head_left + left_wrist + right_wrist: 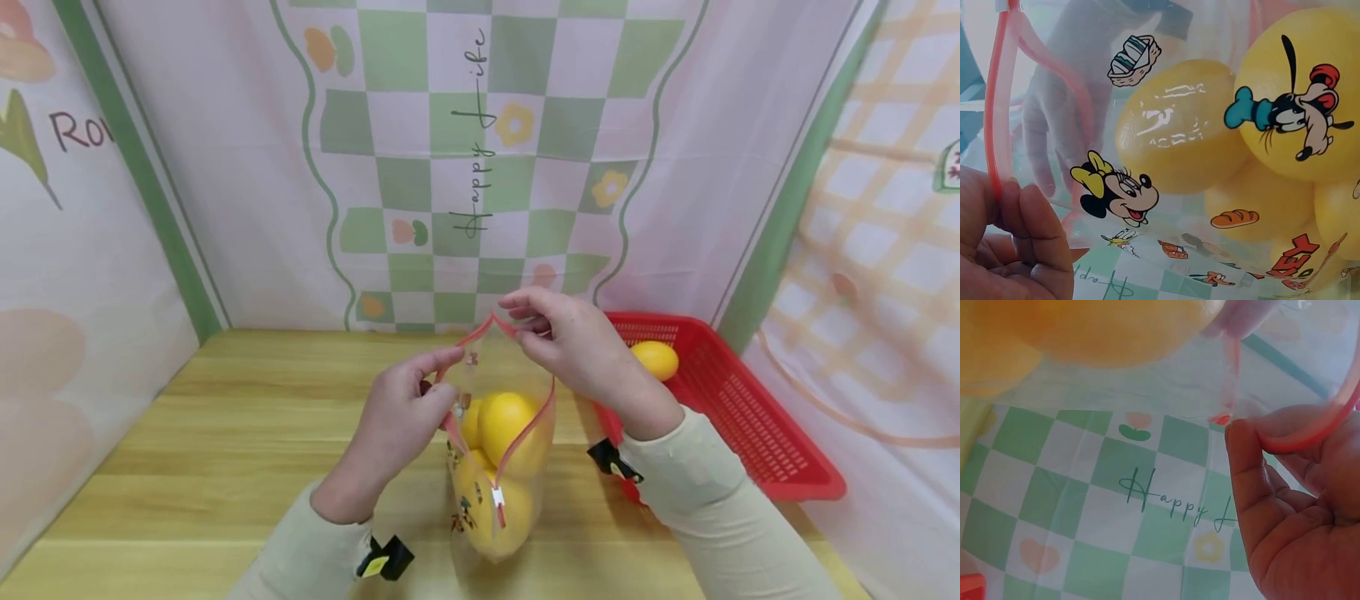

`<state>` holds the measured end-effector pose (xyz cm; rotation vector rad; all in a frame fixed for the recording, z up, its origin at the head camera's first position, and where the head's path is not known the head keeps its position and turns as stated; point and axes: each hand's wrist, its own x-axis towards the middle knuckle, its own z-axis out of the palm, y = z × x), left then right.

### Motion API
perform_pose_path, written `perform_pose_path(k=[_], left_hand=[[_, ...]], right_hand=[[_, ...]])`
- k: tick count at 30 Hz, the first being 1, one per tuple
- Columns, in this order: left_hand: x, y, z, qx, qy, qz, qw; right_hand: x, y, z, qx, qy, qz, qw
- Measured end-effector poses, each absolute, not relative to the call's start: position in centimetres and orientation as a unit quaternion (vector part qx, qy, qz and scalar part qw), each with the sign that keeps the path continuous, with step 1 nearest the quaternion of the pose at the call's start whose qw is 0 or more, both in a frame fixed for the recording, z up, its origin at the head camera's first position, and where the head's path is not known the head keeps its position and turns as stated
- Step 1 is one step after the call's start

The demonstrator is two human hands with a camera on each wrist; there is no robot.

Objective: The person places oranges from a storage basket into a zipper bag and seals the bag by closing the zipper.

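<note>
A clear zip bag with a pink-red rim and cartoon prints stands over the table, its mouth spread apart. Inside it, several lemons are piled up. My left hand pinches the rim on the left side between thumb and fingers. At the far right of the mouth, my right hand pinches the same rim; the right wrist view shows its fingertips on the pink strip. The white zip slider sits at the near end of the opening. In the left wrist view a lemon shows through the printed plastic.
To the right, a red plastic basket holds one visible lemon, partly behind my right forearm. The wooden table extends to the left. Printed cloth hangs behind and on both sides.
</note>
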<state>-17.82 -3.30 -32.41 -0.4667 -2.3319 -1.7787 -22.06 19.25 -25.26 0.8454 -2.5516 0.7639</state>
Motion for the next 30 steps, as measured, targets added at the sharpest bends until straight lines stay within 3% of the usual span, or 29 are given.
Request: perform_pose_path(k=[30], left_hand=[[-17.8,-3.1,-33.1,-0.139,-0.765,-0.622,0.094]], right_hand=[[-23.7,22.9,-26.1,0.197,-0.929,0.288,0.126]])
